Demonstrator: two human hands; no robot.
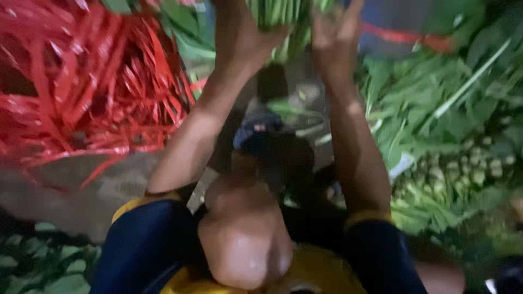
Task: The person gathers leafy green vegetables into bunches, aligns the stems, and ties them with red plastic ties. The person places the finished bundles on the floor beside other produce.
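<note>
A big heap of red plastic strips [81,81] fills the left, and piles of leafy greens [441,125] fill the right. Between them, up at the top edge, a bunch of green stalks [283,16] is lifted. The left hand [245,38] has its grip closed around the bunch; the right hand [332,27] is spread open, fingers against the stalks.
</note>
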